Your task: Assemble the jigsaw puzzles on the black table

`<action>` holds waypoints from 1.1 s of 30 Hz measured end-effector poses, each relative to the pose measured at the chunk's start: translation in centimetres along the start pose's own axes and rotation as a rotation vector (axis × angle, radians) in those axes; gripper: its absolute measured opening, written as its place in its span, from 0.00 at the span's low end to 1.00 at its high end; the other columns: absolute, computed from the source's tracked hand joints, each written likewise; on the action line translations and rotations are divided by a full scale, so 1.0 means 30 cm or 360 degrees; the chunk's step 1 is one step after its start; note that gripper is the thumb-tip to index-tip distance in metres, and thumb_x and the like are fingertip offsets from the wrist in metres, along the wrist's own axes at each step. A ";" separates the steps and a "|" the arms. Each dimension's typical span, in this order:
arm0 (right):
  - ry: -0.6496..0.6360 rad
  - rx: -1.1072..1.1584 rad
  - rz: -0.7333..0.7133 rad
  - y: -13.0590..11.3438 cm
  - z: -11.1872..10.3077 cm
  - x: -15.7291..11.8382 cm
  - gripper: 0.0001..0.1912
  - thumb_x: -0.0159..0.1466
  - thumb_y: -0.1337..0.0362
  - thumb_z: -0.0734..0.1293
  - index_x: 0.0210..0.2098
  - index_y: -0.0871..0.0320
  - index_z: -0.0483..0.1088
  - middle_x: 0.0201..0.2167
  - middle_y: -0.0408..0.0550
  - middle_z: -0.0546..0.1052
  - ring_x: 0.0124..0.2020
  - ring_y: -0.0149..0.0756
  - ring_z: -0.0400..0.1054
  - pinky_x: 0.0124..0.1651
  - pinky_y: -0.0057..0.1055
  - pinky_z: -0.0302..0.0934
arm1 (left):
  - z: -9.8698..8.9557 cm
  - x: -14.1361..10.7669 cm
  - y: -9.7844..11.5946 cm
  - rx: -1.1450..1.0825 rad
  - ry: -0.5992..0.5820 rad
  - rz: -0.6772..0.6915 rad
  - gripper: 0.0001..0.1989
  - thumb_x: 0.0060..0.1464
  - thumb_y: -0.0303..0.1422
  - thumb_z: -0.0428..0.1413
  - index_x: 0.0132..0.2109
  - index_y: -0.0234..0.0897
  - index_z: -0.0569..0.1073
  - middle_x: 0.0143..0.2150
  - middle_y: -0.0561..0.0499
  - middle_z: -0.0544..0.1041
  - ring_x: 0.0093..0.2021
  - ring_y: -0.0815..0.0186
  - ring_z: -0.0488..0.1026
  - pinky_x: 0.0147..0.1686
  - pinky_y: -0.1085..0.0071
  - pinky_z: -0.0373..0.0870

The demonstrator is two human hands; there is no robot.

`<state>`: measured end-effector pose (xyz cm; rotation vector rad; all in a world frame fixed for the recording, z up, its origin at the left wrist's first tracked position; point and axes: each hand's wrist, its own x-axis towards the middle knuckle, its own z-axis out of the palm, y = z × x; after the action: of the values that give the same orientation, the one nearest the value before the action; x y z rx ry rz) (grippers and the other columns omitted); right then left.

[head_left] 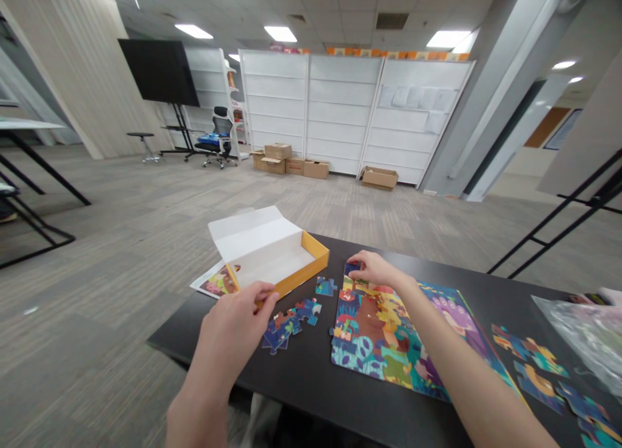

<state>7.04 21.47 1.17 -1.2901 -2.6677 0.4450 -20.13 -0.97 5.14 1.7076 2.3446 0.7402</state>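
Note:
My right hand (372,268) is closed on a dark blue puzzle piece (350,267) at the far left corner of a partly assembled jigsaw puzzle (372,312). The puzzle shows colourful cartoon animals and plants. In front of the yellow-edged box (304,271), the fingers of my left hand (238,315) are pinched together; what is between them is hidden. A small heap of loose puzzle pieces (291,324) lies just right of that hand. One blue piece (325,286) sits apart, between the box and the puzzle. The box's white lid stands open.
A printed picture sheet (214,281) lies partly under the box. More loose pieces (539,377) are spread on the right of the black table (311,386), near a clear plastic bag (586,338). Cardboard boxes (315,169) and an office chair (221,137) stand across the room.

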 end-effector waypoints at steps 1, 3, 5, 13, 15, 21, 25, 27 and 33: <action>0.0000 -0.0003 -0.0011 0.001 0.002 0.002 0.22 0.59 0.58 0.71 0.50 0.61 0.78 0.44 0.56 0.79 0.35 0.38 0.73 0.40 0.29 0.64 | -0.005 -0.006 -0.005 0.0011 -0.0054 -0.0003 0.12 0.60 0.41 0.52 0.44 0.46 0.78 0.38 0.50 0.84 0.40 0.56 0.80 0.40 0.67 0.69; -0.0004 0.0003 -0.0028 0.004 0.005 0.004 0.21 0.59 0.58 0.70 0.50 0.61 0.79 0.44 0.56 0.78 0.34 0.38 0.73 0.39 0.29 0.64 | -0.007 -0.018 -0.011 0.0044 -0.0192 0.0003 0.12 0.56 0.41 0.55 0.44 0.46 0.78 0.41 0.50 0.84 0.41 0.56 0.80 0.38 0.68 0.68; -0.0008 0.0004 -0.0035 0.007 0.007 0.004 0.21 0.59 0.58 0.70 0.50 0.60 0.78 0.44 0.56 0.79 0.34 0.37 0.73 0.39 0.30 0.64 | 0.002 -0.027 -0.010 0.0089 -0.0318 0.0021 0.14 0.51 0.40 0.59 0.46 0.46 0.78 0.41 0.50 0.83 0.42 0.55 0.79 0.35 0.69 0.66; -0.0014 -0.0013 -0.0013 0.003 0.008 0.002 0.22 0.59 0.58 0.71 0.51 0.60 0.77 0.43 0.55 0.79 0.34 0.37 0.72 0.38 0.29 0.63 | 0.047 -0.019 0.031 0.0234 -0.0568 0.0084 0.21 0.47 0.30 0.61 0.51 0.46 0.76 0.46 0.48 0.80 0.45 0.55 0.78 0.40 0.66 0.67; -0.0030 -0.0020 -0.0019 -0.001 0.008 0.000 0.22 0.59 0.58 0.70 0.51 0.61 0.77 0.43 0.56 0.78 0.34 0.37 0.72 0.39 0.30 0.63 | 0.052 -0.016 0.033 0.0252 -0.0572 0.0117 0.21 0.48 0.28 0.60 0.51 0.45 0.75 0.50 0.47 0.79 0.48 0.54 0.77 0.43 0.65 0.68; 0.0092 0.0013 -0.0025 -0.036 -0.045 -0.020 0.23 0.59 0.59 0.72 0.51 0.62 0.76 0.44 0.56 0.78 0.37 0.39 0.72 0.44 0.33 0.64 | 0.071 -0.019 0.032 0.0235 -0.0550 0.0201 0.25 0.47 0.26 0.58 0.54 0.42 0.73 0.49 0.46 0.75 0.43 0.58 0.78 0.42 0.67 0.69; 0.0113 0.0182 0.0028 -0.095 -0.142 -0.056 0.19 0.62 0.61 0.70 0.51 0.61 0.75 0.42 0.54 0.79 0.37 0.37 0.72 0.44 0.33 0.65 | 0.073 -0.017 0.030 0.0142 -0.0530 0.0279 0.10 0.50 0.24 0.54 0.39 0.41 0.75 0.40 0.49 0.77 0.40 0.60 0.77 0.40 0.69 0.67; -0.0019 0.0335 0.0003 -0.134 -0.191 -0.080 0.18 0.63 0.61 0.69 0.51 0.60 0.75 0.41 0.52 0.80 0.38 0.37 0.73 0.42 0.32 0.66 | 0.068 -0.015 0.031 -0.0040 -0.0486 0.0353 0.06 0.54 0.27 0.53 0.36 0.41 0.74 0.36 0.50 0.77 0.39 0.60 0.76 0.38 0.69 0.67; -0.0601 0.0795 -0.0393 -0.273 -0.266 -0.147 0.23 0.60 0.55 0.73 0.51 0.59 0.74 0.46 0.50 0.79 0.40 0.34 0.73 0.42 0.29 0.67 | 0.087 -0.006 0.116 -0.1167 -0.0390 0.0312 0.08 0.58 0.38 0.56 0.38 0.38 0.73 0.33 0.51 0.80 0.34 0.61 0.79 0.34 0.70 0.73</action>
<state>5.76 14.80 11.38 -0.7799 -2.6787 1.3221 -16.07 0.45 4.47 1.5653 1.4792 1.1583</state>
